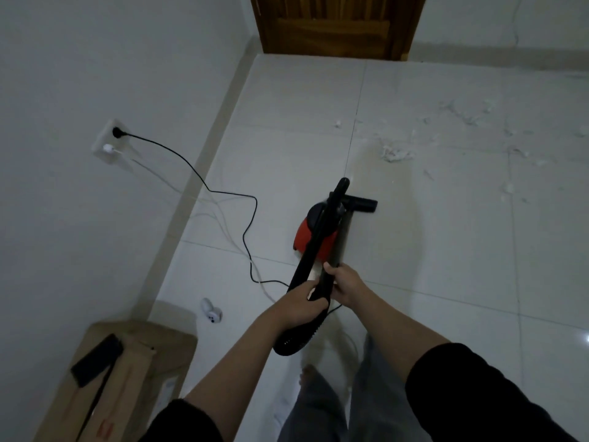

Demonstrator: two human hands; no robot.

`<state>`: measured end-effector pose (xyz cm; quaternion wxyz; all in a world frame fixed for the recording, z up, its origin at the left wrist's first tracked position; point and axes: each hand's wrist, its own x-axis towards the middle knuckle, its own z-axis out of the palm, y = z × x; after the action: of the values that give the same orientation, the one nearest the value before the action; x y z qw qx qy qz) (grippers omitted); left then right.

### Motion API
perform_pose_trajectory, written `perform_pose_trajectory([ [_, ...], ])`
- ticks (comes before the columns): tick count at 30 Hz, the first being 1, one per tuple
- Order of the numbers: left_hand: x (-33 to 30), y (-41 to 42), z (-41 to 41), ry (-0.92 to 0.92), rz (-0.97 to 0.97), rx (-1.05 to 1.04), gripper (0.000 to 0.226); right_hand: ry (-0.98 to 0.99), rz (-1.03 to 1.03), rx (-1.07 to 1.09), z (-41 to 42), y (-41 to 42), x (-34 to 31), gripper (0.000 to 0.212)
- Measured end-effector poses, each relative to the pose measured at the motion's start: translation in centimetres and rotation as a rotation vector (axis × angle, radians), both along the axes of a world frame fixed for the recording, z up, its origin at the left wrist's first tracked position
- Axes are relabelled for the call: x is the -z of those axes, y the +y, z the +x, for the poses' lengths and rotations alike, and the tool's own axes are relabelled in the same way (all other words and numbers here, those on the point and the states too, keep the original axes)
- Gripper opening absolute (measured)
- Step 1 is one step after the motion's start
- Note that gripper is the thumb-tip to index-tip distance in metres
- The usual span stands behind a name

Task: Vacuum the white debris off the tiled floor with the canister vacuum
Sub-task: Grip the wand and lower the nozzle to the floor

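Head view, looking down at tiled floor [414, 250]; both hands meet in front of the body. Left hand [301, 301] curls round the black hose [314, 250] near its lower, ribbed end; right hand [345, 287] grips the dark wand tube [342, 237] just beside it, fingers wrapped fully round; the two hands are almost touching.

Wand tube runs away from the hands to a black floor nozzle [363, 204], which sits on the tile; red canister [310, 232] stands on the floor directly behind hose and tube, partly hidden by both.

White debris [393, 153] lies beyond and to the right of the nozzle, apart from it; more scraps scatter further right toward the frame edge.

Surroundings: black power cord [223, 193] runs from a wall socket [111, 140] in loose loops across the floor to the canister's left side; a white cable [178, 186] leaves the same socket from a white plug and crosses the black cord's loops; a small white object [211, 310], not identifiable, lies near the wall; cardboard box [127, 371] at lower left with a black flat item on top; wooden door [331, 25] at the far wall; grey trouser legs visible beneath the arms.
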<state>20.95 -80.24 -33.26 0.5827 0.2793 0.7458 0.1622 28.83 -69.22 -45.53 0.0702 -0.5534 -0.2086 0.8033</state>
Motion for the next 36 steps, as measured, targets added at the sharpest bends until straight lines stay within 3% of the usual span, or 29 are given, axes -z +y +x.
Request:
perform_pose_trajectory([
  [3,1.6,-0.9,1.3,-0.065,-0.015,-0.100,0.045,-0.030,0.026,-0.010,0.3,-1.2,0.9,0.016],
  [7,3.1,-0.9,3.0,-0.013,0.022,-0.181,0.047,-0.068,0.024,0.033,0.7,-0.8,1.6,0.023],
  [14,4.0,1.9,4.6,0.031,0.094,-0.095,0.060,-0.070,0.109,0.020,1.5,1.7,1.8,0.031],
  [17,4.4,2.2,5.2,-0.008,0.080,-0.126,0.060,-0.085,0.138,-0.038,1.9,2.1,2.2,0.023],
  [25,5.4,2.3,7.1,-0.138,0.095,-0.258,0.052,-0.106,0.108,-0.047,2.8,2.9,2.8,0.034],
  [30,6.2,2.1,7.9,-0.108,0.116,-0.238,0.055,-0.135,0.209,-0.022,3.2,2.5,3.4,0.016],
  [36,7.1,1.3,8.2,-0.079,0.125,-0.179,0.052,-0.103,0.161,-0.065,4.3,2.3,3.8,0.032],
])
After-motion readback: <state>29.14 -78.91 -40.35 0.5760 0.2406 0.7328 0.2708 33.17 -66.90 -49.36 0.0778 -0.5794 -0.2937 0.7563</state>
